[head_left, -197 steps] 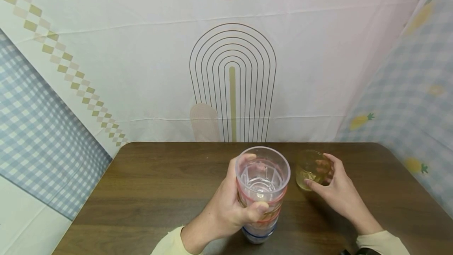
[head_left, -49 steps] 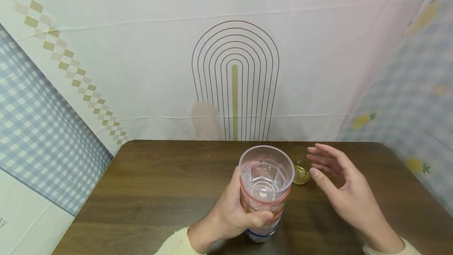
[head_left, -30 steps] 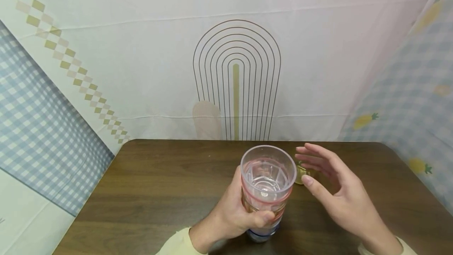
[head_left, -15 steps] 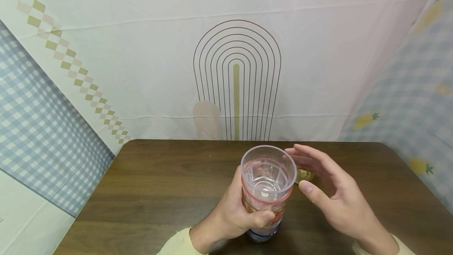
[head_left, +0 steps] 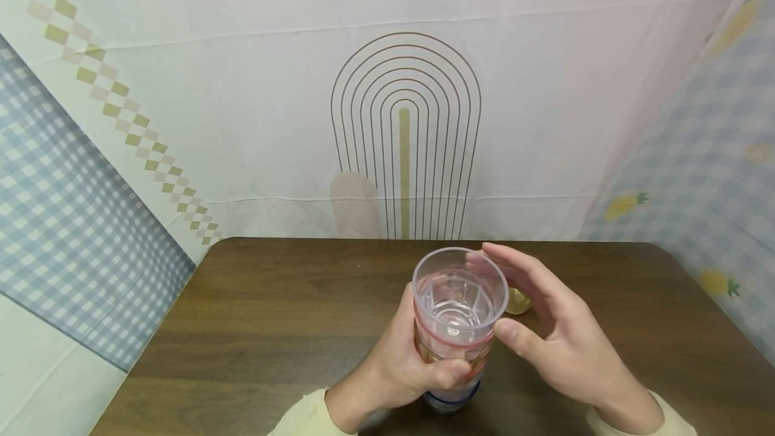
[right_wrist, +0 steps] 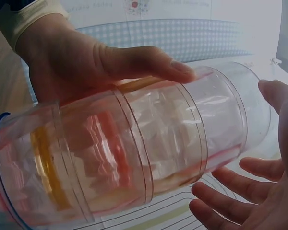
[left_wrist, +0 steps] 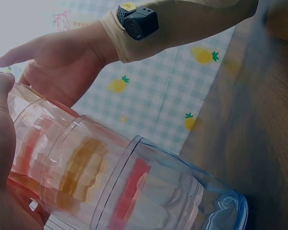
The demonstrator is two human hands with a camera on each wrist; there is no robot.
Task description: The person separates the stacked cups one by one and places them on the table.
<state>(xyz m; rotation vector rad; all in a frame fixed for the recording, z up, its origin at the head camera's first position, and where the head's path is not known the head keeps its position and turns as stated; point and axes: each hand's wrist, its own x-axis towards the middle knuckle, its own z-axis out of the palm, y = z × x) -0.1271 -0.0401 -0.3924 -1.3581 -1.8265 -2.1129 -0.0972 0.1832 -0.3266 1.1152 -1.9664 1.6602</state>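
Note:
In the head view my left hand point(head_left: 393, 365) grips a tall stack of nested clear plastic cups point(head_left: 451, 354), with red, amber and blue tints lower down. The topmost cup point(head_left: 457, 298) is colourless, its mouth facing up. My right hand point(head_left: 572, 338) curves loosely about this top cup's right side, thumb tip right at the rim and fingertips behind it. From the right wrist view, the right fingers point(right_wrist: 230, 206) are spread beside the cup wall. A yellow-tinted cup point(head_left: 519, 301) stands on the table behind the right hand, mostly hidden by it.
The brown wooden table point(head_left: 272, 315) ends at a white patterned cloth point(head_left: 266, 140) hung along its back. Blue checked cloth point(head_left: 684, 187) hangs at the right side. A small black camera point(left_wrist: 140, 21) is strapped on the right wrist.
My right hand has released the yellow cup on the table and moved left to the top of the stack. The left hand keeps its grip on the stack, nearly still.

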